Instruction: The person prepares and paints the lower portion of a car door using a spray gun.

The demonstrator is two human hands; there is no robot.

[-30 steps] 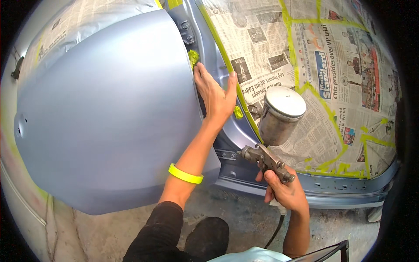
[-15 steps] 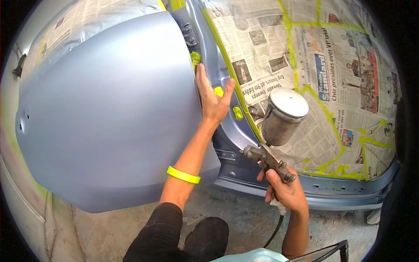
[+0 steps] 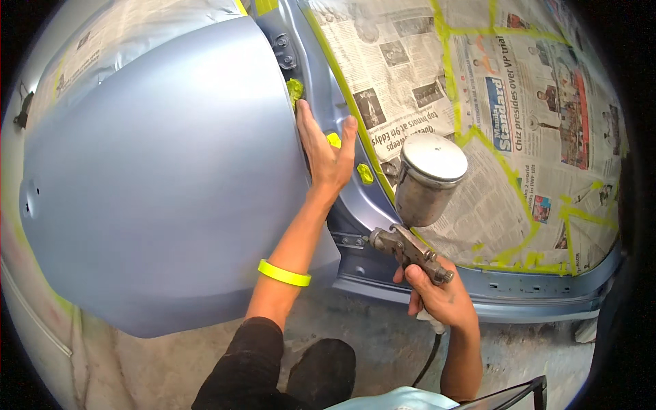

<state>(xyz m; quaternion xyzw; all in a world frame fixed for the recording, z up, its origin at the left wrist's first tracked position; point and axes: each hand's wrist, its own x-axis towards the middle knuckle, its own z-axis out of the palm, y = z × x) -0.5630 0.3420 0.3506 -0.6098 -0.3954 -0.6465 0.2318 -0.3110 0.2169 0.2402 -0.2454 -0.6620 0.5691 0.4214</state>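
A blue-grey painted car door point(image 3: 171, 178) fills the left side, standing open on its hinges. My left hand point(image 3: 328, 154) lies along the door's inner edge, fingers stretched out and thumb apart, gripping nothing. It covers part of the gap between door and door frame point(image 3: 369, 205). A metal paint spray gun point(image 3: 410, 253) with a large cup point(image 3: 429, 184) on top is held in my right hand point(image 3: 441, 294). Its nozzle points left at the frame near the lower hinge point(image 3: 350, 240). No spray mist shows.
Newspaper point(image 3: 471, 82) held by yellow-green tape point(image 3: 449, 75) covers the door opening. Crumpled tape plugs point(image 3: 365, 173) sit in the frame's holes. A dark hose point(image 3: 428, 359) trails from the gun. The sill point(image 3: 533, 304) runs along the lower right, above a stained concrete floor point(image 3: 383, 328).
The whole view has shifted slightly. The spray gun in my right hand has come a little to the left. My left hand stays at the door's edge.
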